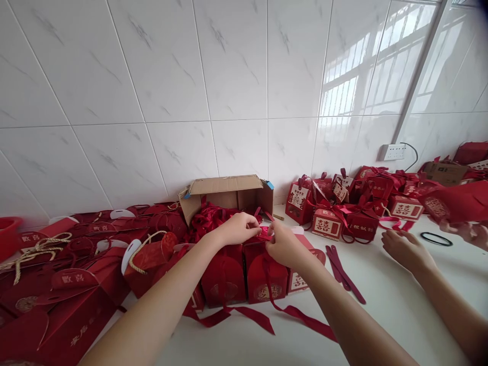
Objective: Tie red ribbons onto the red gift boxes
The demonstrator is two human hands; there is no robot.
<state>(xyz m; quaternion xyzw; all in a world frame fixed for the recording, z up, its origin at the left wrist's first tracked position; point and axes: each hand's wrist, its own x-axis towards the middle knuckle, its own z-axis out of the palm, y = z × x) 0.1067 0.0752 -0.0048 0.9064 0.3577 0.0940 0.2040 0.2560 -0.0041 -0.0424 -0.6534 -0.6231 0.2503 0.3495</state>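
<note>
Left hand point(238, 229) and right hand point(284, 247) each pinch the red ribbon point(266, 237) atop a red gift box point(267, 277), midway along the back edge of the table point(381, 310). Pulling both ends evenly should keep the knot centred. A cardboard box point(229, 192) stands just behind; a co-worker's hand point(406, 249) lies rightward.

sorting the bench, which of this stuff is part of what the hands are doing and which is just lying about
In use: left hand, right hand, red ribbon, red gift box.
Lying about: cardboard box, flat boxes, tied boxes, black ring, spare ribbons.
</note>
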